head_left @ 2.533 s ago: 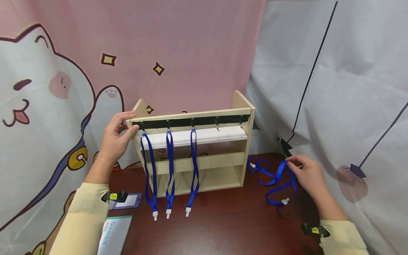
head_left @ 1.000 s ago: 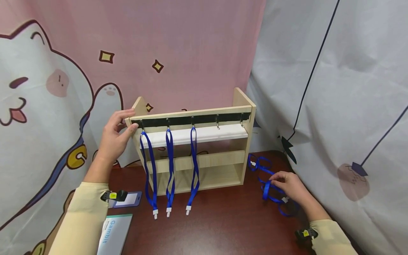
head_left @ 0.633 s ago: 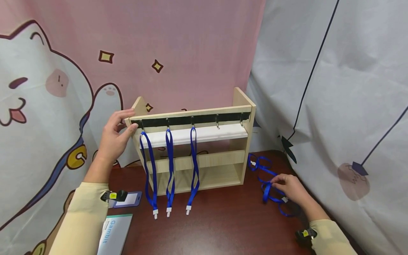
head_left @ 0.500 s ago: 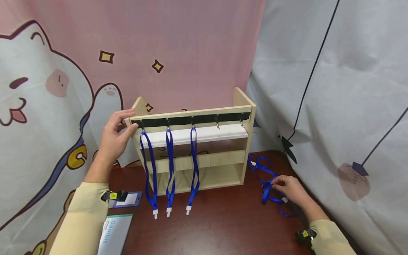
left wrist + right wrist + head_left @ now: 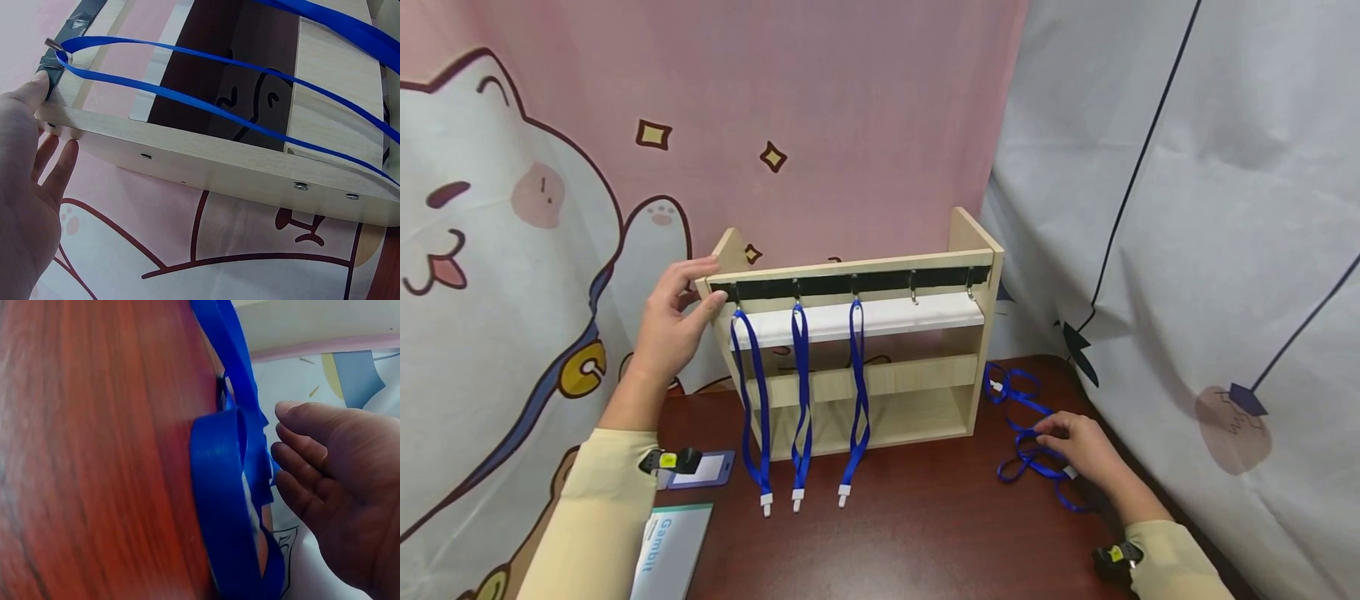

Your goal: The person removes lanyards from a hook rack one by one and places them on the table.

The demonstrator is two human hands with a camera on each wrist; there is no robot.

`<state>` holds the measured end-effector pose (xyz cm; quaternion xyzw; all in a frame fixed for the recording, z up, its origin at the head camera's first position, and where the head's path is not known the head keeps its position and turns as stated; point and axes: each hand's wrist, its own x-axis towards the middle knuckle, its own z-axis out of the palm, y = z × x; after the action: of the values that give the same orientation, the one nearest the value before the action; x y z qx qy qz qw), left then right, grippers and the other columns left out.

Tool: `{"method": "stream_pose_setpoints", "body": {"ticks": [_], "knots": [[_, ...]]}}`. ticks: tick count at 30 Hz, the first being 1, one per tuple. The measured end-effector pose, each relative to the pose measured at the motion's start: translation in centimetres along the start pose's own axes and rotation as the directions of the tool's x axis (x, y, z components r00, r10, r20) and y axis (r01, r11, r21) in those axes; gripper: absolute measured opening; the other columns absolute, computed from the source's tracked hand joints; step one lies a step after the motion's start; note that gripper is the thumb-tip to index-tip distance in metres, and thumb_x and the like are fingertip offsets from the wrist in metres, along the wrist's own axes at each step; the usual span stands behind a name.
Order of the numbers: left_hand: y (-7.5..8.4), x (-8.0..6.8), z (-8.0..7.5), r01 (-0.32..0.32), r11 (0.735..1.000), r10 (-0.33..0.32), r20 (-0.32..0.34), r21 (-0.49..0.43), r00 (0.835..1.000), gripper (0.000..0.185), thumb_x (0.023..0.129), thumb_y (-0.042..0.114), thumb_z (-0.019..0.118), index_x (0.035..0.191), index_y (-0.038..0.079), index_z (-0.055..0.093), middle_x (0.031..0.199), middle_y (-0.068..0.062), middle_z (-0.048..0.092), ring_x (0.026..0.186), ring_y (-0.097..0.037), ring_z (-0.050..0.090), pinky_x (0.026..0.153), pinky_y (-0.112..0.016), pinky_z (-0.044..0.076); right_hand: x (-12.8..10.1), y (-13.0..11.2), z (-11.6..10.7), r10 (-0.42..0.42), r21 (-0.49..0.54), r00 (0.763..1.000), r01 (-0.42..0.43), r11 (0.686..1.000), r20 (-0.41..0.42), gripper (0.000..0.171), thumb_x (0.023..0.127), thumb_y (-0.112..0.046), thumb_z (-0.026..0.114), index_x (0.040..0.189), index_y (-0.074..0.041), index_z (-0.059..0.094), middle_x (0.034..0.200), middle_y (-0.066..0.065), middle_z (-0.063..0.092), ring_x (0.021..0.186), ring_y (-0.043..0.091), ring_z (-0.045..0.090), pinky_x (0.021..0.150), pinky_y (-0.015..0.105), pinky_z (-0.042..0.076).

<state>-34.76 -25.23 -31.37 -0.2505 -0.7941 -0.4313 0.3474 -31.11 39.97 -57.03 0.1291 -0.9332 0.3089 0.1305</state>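
Note:
My left hand (image 5: 672, 325) holds the upper left corner of a wooden shelf rack (image 5: 925, 372), thumb on the front strip and fingers at the side. Three blue lanyards (image 5: 763, 417) with white clips hang from the first three hooks on the left. My right hand (image 5: 1086, 450) is over a loose blue lanyard (image 5: 219, 481) on the table. In the right wrist view its thumb and loosely bent fingers stand apart from the ribbon, with nothing between them. Another blue lanyard (image 5: 1024, 395) lies farther back, beside the rack.
Two bare metal hooks (image 5: 913, 287) sit at the right of the black strip (image 5: 880, 277). A blue card holder (image 5: 703, 471) and a box marked Gambit (image 5: 673, 546) lie at left on the brown table (image 5: 917, 517). Printed curtains stand behind and to the right.
My right hand has come down and left with the lanyard's ribbon and let it go. The ribbon's raised loop has dropped flat toward the left. My left hand stays on the rack.

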Motion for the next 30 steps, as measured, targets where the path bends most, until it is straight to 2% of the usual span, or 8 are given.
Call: {"method": "stream_pose_setpoints", "body": {"ticks": [7, 11, 14, 19, 23, 27, 30], "knots": [[0.1, -0.1, -0.1, 0.006, 1.0, -0.006, -0.001, -0.002, 1.0, 0.041, 0.104, -0.001, 0.075, 0.144, 0.006, 0.069, 0.156, -0.006, 0.06, 0.137, -0.008, 0.053, 0.107, -0.021, 0.049, 0.5, -2.9, -0.6, -0.013, 0.04, 0.999, 0.015, 0.999, -0.044, 0.012, 0.098, -0.011, 0.087, 0.109, -0.008, 0.084, 0.106, 0.001, 0.08, 0.094, 0.016, 0.072, 0.079, 0.032, 0.059], [0.1, -0.1, -0.1, 0.008, 1.0, -0.008, 0.0, 0.003, 1.0, 0.041, 0.104, 0.0, 0.075, 0.144, 0.006, 0.069, 0.157, -0.005, 0.06, 0.137, -0.007, 0.053, 0.106, -0.02, 0.048, 0.9, -6.0, -0.7, -0.044, 0.054, 0.988, 0.052, 0.997, -0.146, 0.013, 0.099, -0.012, 0.086, 0.111, -0.009, 0.083, 0.102, -0.002, 0.078, 0.088, 0.012, 0.068, 0.075, 0.029, 0.055], [0.1, -0.1, -0.1, 0.01, 1.0, -0.01, 0.003, 0.007, 1.0, 0.04, 0.105, 0.0, 0.075, 0.144, 0.006, 0.069, 0.157, -0.006, 0.059, 0.137, -0.007, 0.053, 0.106, -0.02, 0.048, 1.5, -8.9, -0.5, -0.086, 0.087, 0.966, 0.11, 0.99, -0.244, 0.013, 0.099, -0.009, 0.085, 0.111, -0.01, 0.082, 0.097, -0.005, 0.075, 0.086, 0.01, 0.066, 0.075, 0.027, 0.054], [0.2, -0.2, -0.3, 0.015, 1.0, -0.015, -0.001, 0.003, 1.0, 0.04, 0.105, 0.0, 0.074, 0.144, 0.005, 0.069, 0.157, -0.006, 0.059, 0.137, -0.008, 0.053, 0.106, -0.02, 0.048, 3.0, -14.4, 0.4, -0.16, 0.159, 0.917, 0.231, 0.96, -0.364, 0.016, 0.098, -0.004, 0.085, 0.113, -0.007, 0.082, 0.096, -0.003, 0.072, 0.085, 0.01, 0.066, 0.073, 0.02, 0.053], [0.4, -0.2, -0.4, 0.022, 1.0, -0.022, 0.002, 0.003, 1.0, 0.04, 0.105, 0.002, 0.075, 0.144, 0.006, 0.069, 0.157, -0.005, 0.059, 0.139, -0.011, 0.053, 0.107, -0.022, 0.049, 4.1, -18.6, 1.4, -0.208, 0.215, 0.887, 0.316, 0.924, -0.411, 0.023, 0.095, -0.001, 0.087, 0.118, -0.002, 0.081, 0.098, 0.001, 0.072, 0.081, 0.012, 0.066, 0.068, 0.017, 0.053], [0.5, -0.1, -0.2, 0.025, 1.0, -0.025, 0.007, 0.006, 1.0, 0.04, 0.105, 0.004, 0.075, 0.145, 0.006, 0.069, 0.157, -0.005, 0.059, 0.14, -0.012, 0.052, 0.107, -0.023, 0.049, 5.1, -22.4, 2.8, -0.251, 0.262, 0.872, 0.382, 0.886, -0.421, 0.03, 0.094, -0.002, 0.088, 0.122, 0.001, 0.079, 0.101, 0.009, 0.072, 0.081, 0.015, 0.069, 0.069, 0.018, 0.056], [0.5, -0.1, -0.2, 0.025, 1.0, -0.025, 0.011, -0.006, 1.0, 0.039, 0.105, 0.004, 0.075, 0.144, 0.006, 0.069, 0.157, -0.004, 0.059, 0.141, -0.014, 0.053, 0.107, -0.023, 0.048, 6.0, -24.8, 4.0, -0.265, 0.287, 0.873, 0.399, 0.871, -0.411, 0.032, 0.095, -0.005, 0.088, 0.125, -0.001, 0.078, 0.104, 0.013, 0.072, 0.084, 0.016, 0.071, 0.07, 0.022, 0.059]]}}
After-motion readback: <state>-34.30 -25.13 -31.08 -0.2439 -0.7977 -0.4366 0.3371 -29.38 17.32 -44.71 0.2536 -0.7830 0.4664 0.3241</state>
